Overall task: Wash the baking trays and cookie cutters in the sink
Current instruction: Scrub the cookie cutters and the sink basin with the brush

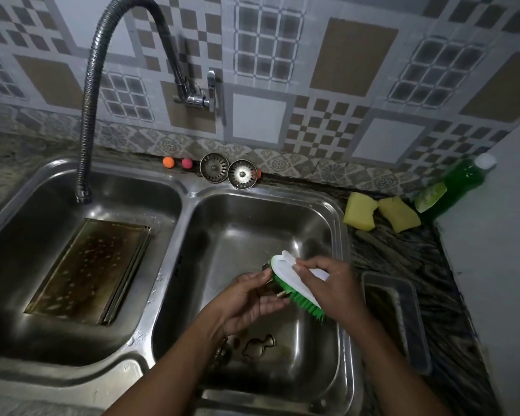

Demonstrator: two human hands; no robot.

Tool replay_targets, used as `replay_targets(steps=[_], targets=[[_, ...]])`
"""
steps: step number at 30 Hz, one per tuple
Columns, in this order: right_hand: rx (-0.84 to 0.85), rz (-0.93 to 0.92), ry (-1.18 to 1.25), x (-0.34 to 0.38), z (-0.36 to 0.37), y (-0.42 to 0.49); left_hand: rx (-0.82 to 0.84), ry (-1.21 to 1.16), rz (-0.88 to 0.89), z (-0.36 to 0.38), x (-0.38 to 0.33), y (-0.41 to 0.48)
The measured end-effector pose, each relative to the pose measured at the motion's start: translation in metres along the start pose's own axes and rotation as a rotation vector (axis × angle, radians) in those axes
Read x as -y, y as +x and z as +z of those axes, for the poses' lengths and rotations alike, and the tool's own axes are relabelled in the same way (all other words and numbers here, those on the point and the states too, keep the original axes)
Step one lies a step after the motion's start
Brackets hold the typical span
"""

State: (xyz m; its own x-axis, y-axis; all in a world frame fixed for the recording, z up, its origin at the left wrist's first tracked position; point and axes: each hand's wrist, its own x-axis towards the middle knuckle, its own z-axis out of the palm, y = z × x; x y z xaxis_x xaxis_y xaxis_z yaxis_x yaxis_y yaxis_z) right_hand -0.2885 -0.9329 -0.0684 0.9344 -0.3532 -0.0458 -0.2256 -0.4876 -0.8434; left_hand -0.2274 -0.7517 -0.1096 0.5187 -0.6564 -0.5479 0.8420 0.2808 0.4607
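Over the right basin of the steel double sink (339, 223), my right hand (330, 291) grips a scrub brush (285, 273) with a white back and green bristles. My left hand (249, 301) pinches a small metal cookie cutter (275, 291) against the bristles; most of it is hidden by my fingers. A fish-shaped cookie cutter (257, 346) lies on the right basin's floor, with other small cutters (224, 352) partly hidden under my left wrist. A stained baking tray (87, 271) with water drops lies flat in the left basin.
The flexible tap spout (83, 193) hangs over the left basin. Two sink strainers (227, 171) and small coloured balls (176, 162) sit on the back rim. On the right counter lie two yellow sponges (379, 214), a green soap bottle (451, 187) and a dark loaf tin (394, 313).
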Motion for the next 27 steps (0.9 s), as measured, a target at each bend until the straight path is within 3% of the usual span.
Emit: replay_targets(steps=[2,5,10,15,19,23,27], targets=[[-0.025,-0.051,-0.085,0.0,0.002,0.001,0.02,0.027,0.024,0.002,-0.001,-0.001],[-0.152,-0.047,-0.128,-0.001,0.014,0.001,-0.016,0.12,0.197,0.011,0.002,0.001],[-0.249,0.07,-0.017,-0.001,0.031,-0.001,-0.204,0.336,0.442,0.015,0.01,0.004],[-0.284,0.291,0.223,-0.002,0.031,-0.003,-0.184,0.511,0.583,0.01,0.012,0.006],[-0.282,0.286,0.322,0.002,0.03,-0.007,-0.267,0.233,0.425,0.01,0.02,0.011],[-0.34,0.146,0.205,0.011,0.035,-0.011,-0.223,-0.179,0.183,0.022,0.034,0.016],[-0.277,-0.016,0.078,0.013,0.044,-0.021,-0.211,-0.455,0.037,0.034,0.033,0.013]])
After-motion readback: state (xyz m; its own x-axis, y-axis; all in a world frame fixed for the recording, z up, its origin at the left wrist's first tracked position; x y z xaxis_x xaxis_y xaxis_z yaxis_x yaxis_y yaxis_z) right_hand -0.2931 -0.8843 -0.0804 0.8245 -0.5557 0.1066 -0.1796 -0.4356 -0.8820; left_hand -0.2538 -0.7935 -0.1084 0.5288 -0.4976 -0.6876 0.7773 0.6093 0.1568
